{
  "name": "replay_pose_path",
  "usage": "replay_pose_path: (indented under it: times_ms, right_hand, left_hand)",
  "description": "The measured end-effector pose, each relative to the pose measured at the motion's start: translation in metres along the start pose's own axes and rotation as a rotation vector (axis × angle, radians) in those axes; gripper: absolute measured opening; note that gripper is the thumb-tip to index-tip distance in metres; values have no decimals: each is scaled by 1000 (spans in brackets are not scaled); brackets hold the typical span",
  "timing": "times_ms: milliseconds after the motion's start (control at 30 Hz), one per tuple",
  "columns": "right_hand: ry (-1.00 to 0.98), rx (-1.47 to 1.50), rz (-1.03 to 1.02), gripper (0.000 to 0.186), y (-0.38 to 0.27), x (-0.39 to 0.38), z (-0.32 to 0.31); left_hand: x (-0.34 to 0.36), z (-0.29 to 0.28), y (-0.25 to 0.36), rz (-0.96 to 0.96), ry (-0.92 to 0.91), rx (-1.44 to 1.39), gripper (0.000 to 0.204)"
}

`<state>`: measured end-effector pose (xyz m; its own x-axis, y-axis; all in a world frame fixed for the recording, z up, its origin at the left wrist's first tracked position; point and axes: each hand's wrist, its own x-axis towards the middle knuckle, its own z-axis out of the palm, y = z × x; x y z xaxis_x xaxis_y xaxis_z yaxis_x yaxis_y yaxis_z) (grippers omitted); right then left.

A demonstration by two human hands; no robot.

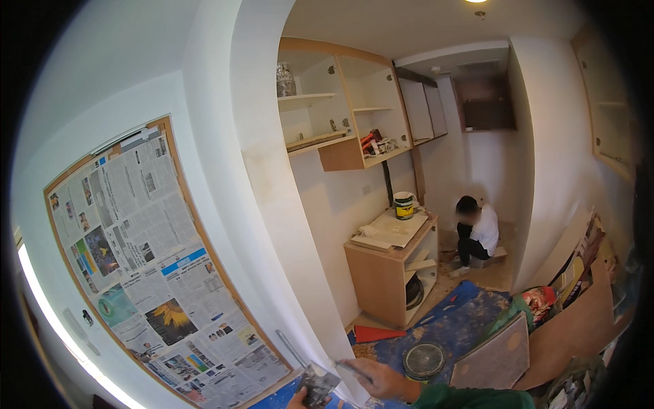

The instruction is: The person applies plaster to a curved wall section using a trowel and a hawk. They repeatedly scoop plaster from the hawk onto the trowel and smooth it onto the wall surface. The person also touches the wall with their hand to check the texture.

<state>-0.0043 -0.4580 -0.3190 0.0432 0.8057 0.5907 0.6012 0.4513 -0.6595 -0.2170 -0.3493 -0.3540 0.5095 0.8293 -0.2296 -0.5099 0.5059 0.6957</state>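
Note:
At the bottom centre, my left hand (298, 399) is closed on a putty-smeared scraper (317, 385), its flat face speckled grey. Just to its right, my right hand (387, 380) is closed on a flat grey blade tool (353, 373), held against or very near the lower corner of the white wall (266, 218). A green sleeve covers my right forearm. A thin metal strip stands by the wall above my left hand; I cannot make out what it is.
A person (477, 232) crouches at the back beside a wooden cabinet (371, 286) with a bucket (404, 204) on top. A stained blue sheet (463, 327) covers the floor under a round lid (424, 360). Boards (572, 341) lean at right. A newspaper-covered panel (129, 198) is at left.

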Motion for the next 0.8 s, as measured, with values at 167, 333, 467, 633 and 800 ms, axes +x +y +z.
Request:
replay_pose_path:
  times_ms: [167, 333, 467, 633, 800]
  right_hand:
    - [-85, -180, 71, 62, 15, -30, 18]
    - [-106, 539, 589, 53, 53, -35, 9]
    - [107, 1382, 1099, 33, 35, -18, 4]
    - [71, 1567, 906, 31, 57, -5, 16]
    - [209, 1020, 643, 42, 20, 46, 29]
  left_hand:
    - [5, 11, -19, 70, 14, 122, 25]
    - [-23, 29, 13, 457, -152, 785, 38]
    - [3, -9, -7, 888, -506, 1105, 45]
    - [28, -28, 14, 909, -523, 1178, 44]
    - [75, -79, 48, 648, -321, 974, 43]
